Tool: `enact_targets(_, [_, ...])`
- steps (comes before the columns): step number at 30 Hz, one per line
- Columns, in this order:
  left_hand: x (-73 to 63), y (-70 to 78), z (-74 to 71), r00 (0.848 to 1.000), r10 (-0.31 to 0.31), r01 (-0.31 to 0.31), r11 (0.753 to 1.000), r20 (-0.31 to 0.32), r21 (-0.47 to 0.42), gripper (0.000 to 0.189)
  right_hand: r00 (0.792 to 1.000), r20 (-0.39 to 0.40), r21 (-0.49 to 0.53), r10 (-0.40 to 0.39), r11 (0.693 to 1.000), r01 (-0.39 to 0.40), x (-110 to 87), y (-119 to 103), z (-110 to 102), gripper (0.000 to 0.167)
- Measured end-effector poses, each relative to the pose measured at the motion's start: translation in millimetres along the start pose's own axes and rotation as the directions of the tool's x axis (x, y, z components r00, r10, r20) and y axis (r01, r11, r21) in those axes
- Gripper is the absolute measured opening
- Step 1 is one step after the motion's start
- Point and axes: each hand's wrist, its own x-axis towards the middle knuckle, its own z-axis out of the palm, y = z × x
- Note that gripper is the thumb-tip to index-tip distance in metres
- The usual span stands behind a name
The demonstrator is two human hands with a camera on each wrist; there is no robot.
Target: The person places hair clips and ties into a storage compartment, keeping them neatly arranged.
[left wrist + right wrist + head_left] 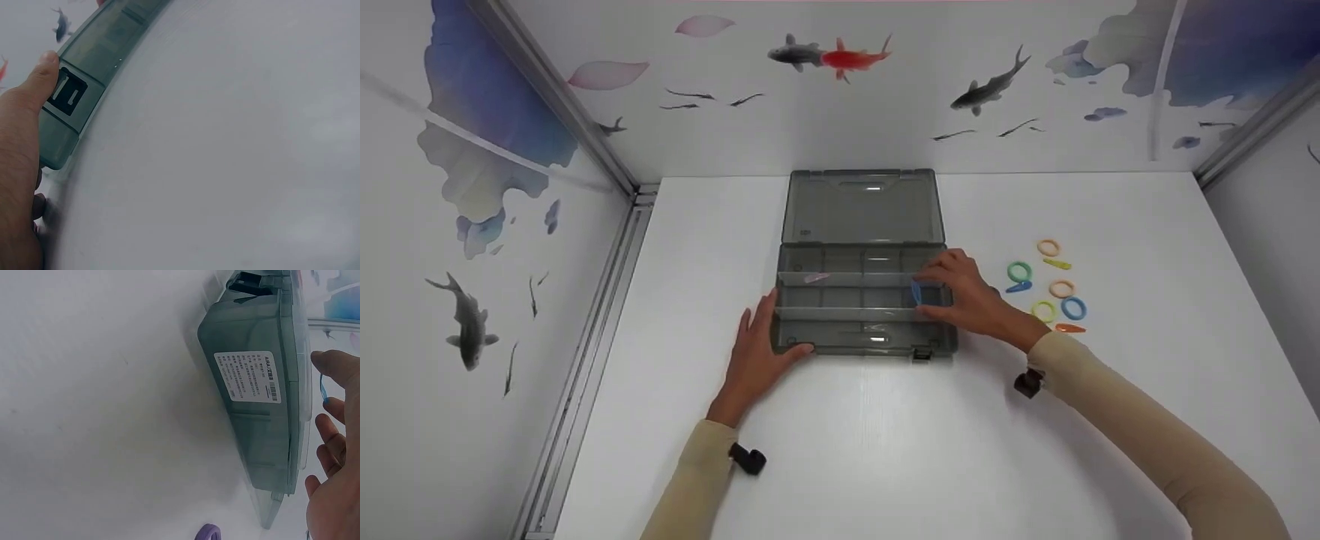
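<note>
A grey translucent storage box [840,330] lies with its lid [864,206] folded back, two clear dividers running across the inside. At its front left corner my left hand [755,350] grips the box, thumb on the front edge and fingers along the left side. Over the right end of the box, my right hand [966,294] pinches a thin blue hair tie [916,293] between thumb and forefinger. The right wrist view shows that blue hair tie [323,388] edge-on. Inside, toward the left, lies a pink hair clip [816,277].
Right of the box, several hair ties, such as a green one [1019,271] and a yellow one [1043,312], lie beside hair clips in yellow [1057,264], blue [1019,287] and orange [1070,328]. A purple ring [208,532] shows low in the right wrist view. A wall stands behind the lid.
</note>
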Motion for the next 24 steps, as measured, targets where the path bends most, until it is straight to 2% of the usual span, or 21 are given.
enact_targets(8, [-1.6,-1.3,-0.8,1.0,0.013,-0.013,1.0,-0.007,0.003,0.12,1.0,0.008,0.015,-0.018,1.0,0.018,17.9,-3,10,0.045])
enact_targets(17, [-2.1,-0.6,-1.8,1.0,-0.006,0.006,1.0,0.004,-0.005,0.119,0.997,0.055,0.021,0.052,0.998,-0.053,35.5,-7,16,0.047])
enact_targets(24, [-0.7,0.5,-1.7,1.0,0.012,-0.012,1.0,0.005,-0.008,0.118,0.999,0.047,0.026,0.02,0.999,-0.021,44.5,-7,16,0.045])
